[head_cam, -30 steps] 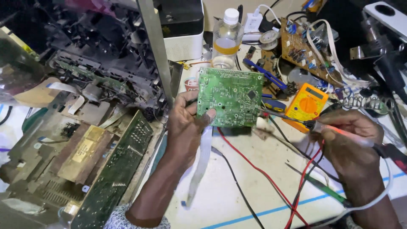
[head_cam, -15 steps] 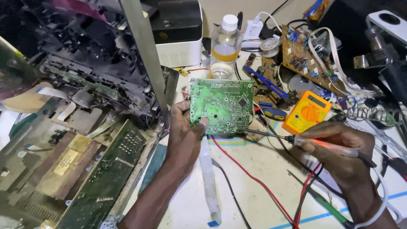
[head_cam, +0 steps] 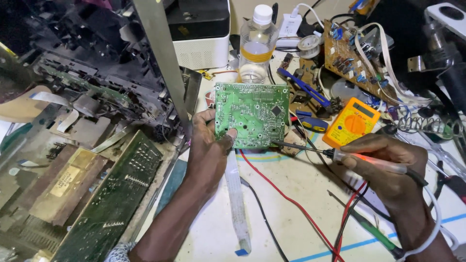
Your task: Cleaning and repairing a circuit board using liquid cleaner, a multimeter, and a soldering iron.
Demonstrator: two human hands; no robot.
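green circuit board (head_cam: 252, 114) held, probe (head_cam: 340, 156) touching

1. Clear plastic bottle (head_cam: 257, 46), back centre of bench, white cap, yellow-orange label band round its middle.
2. Yellow multimeter (head_cam: 351, 122), right of the green circuit board (head_cam: 252, 115): small dark rectangular screen at its top edge, orange dial below.
3. Tan rectangular label (head_cam: 63, 180) on the brown flat panel, lower left, tilted.

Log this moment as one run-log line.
left hand: holds green circuit board upright | right hand: holds probe, tip at board's lower right edge | nearby: orange multimeter, plastic bottle
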